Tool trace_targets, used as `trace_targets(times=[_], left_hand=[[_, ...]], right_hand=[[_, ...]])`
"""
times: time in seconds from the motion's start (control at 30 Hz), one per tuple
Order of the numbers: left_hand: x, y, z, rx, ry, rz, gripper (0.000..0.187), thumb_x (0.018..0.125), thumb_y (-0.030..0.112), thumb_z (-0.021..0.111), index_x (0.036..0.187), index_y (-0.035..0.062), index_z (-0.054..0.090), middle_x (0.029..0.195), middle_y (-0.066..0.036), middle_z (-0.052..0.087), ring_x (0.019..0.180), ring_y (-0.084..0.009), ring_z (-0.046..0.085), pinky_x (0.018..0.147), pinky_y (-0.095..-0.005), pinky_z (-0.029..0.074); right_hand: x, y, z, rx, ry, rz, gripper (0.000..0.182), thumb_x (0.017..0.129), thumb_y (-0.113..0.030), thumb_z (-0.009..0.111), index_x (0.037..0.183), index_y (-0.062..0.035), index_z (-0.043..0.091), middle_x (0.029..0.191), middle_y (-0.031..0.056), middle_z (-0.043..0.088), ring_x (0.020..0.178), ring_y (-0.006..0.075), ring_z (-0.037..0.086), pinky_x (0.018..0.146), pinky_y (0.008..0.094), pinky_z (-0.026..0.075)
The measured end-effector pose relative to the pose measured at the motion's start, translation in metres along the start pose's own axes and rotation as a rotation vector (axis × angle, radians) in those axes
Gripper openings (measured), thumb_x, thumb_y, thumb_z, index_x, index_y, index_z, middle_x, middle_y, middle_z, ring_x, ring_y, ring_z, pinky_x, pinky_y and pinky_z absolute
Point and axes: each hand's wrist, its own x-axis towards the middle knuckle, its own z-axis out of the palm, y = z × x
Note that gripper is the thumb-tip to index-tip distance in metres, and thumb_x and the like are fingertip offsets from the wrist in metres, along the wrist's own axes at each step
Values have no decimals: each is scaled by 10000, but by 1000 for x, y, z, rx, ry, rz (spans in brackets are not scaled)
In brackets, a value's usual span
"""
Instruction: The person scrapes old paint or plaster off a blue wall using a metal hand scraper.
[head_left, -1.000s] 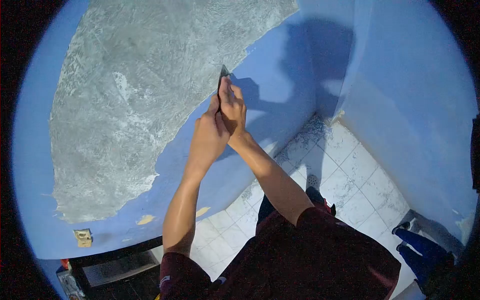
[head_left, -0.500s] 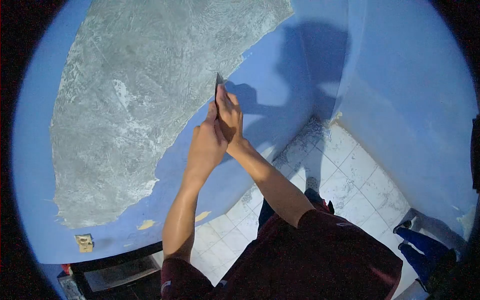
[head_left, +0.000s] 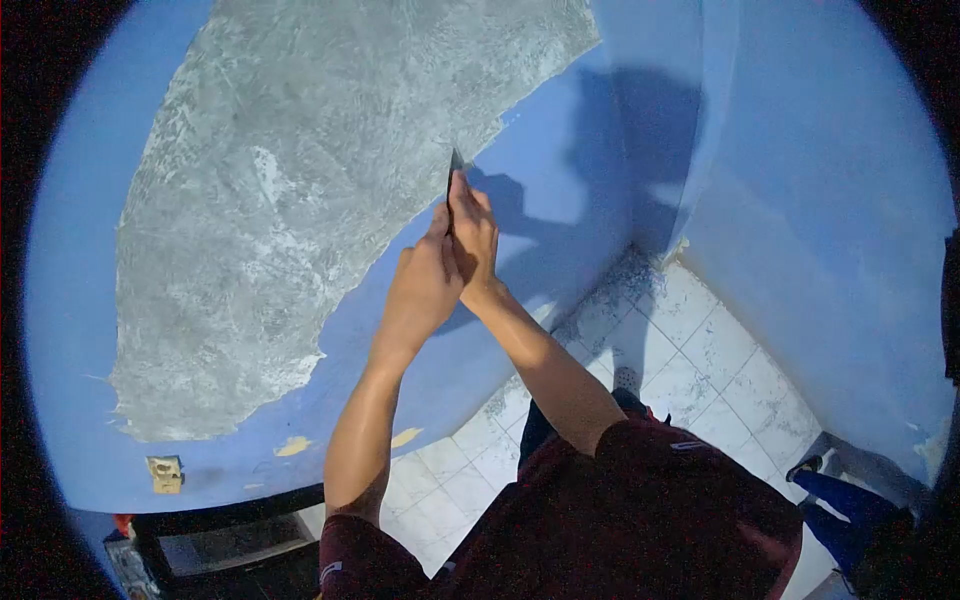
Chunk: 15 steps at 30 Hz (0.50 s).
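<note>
Both of my hands are closed together around a thin, dark-bladed scraper (head_left: 455, 160), seen almost edge-on. Its tip meets the wall close to the border between bare grey plaster (head_left: 230, 220) and blue paint (head_left: 400, 345). My right hand (head_left: 476, 235) grips it higher up, fingers stretched along the blade. Just below and to the left, my left hand (head_left: 422, 285) presses against the right one with its thumb along the tool. The handle is hidden inside the hands. Ragged paint edges run along the bare patch.
A wall socket (head_left: 165, 474) sits low on the left, above dark furniture (head_left: 235, 550). Another blue wall (head_left: 820, 220) meets this one at the right-hand corner. White tiles (head_left: 690, 350) cover the floor. Another person's legs (head_left: 850, 505) show at lower right.
The view has shifted slightly, so wall and hands appear a little further right. Against the wall, the scraper tip sits marginally higher along the paint edge. Both hands keep their grip.
</note>
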Motion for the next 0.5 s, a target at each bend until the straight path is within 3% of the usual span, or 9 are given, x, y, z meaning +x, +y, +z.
trace_targets(times=[0.07,0.17,0.23,0.3,0.33,0.4,0.5], left_hand=[[2,5,-3,-37,-82,-133,469,939,17,452,1397,-85,455,1065,-353,627,1076,-463,634,883,-418,500],[7,-10,-3,-31,-49,-3,463,948,24,454,1399,-80,458,1146,-348,620,1150,-452,606,947,-413,478],[-1,-13,-3,-46,-61,-38,458,955,30,452,1399,-82,458,1204,-345,606,1205,-445,577,993,-408,454],[5,-19,3,-23,15,79,459,919,39,470,1366,-65,455,901,-333,643,905,-500,637,739,-504,502],[7,-21,8,-25,14,84,459,919,39,470,1366,-65,455,901,-333,643,905,-500,637,739,-504,502],[6,-18,10,-38,19,59,451,932,52,454,1373,-39,445,893,-335,642,898,-496,641,734,-519,497],[-5,-12,-1,-85,3,9,446,937,50,464,1377,-21,441,892,-337,641,899,-500,635,723,-529,489]], right_hand=[[8,7,6,-56,33,-45,632,871,-95,609,1429,88,375,1345,285,556,1211,432,533,973,456,496],[6,6,8,-119,26,-3,644,866,-76,609,1435,91,360,1378,282,531,1217,427,526,969,452,501],[0,1,5,-100,21,-13,651,872,-84,609,1447,78,350,1367,270,544,1208,419,531,963,449,505],[4,2,1,-127,-9,-4,639,879,-79,599,1445,78,348,1342,261,565,1197,417,537,950,451,511],[7,5,-1,-130,-5,-4,639,879,-79,599,1445,78,348,1342,261,565,1197,417,537,950,451,511],[7,6,0,-58,83,-40,536,899,-54,591,1397,87,450,1173,227,665,1110,376,605,929,437,506],[1,0,3,-118,65,-64,543,900,-67,594,1403,74,447,1135,222,672,1101,373,602,909,435,508]])
